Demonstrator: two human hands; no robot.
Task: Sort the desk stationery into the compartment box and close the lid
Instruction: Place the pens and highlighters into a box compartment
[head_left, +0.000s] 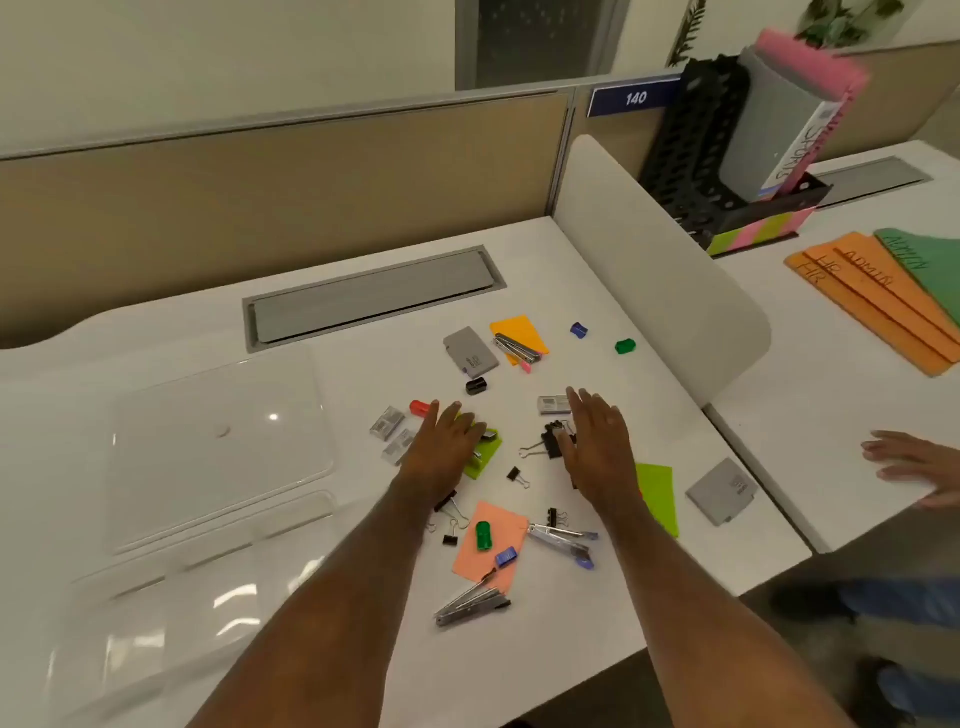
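Both hands flat, fingers straight, holding nothing: left hand (445, 446) over green note (484, 457), right hand (594, 441) beside binder clips (551, 440). Stationery scattered on white surface (649, 561). Clear box (156, 582) at left, lid (218, 441) open.

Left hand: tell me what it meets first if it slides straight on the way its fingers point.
The left hand points away and slightly right. Most likely the black sharpener comes first, a short way past the fingertips. The red sharpener lies just left of that line, so height and aim could change this.
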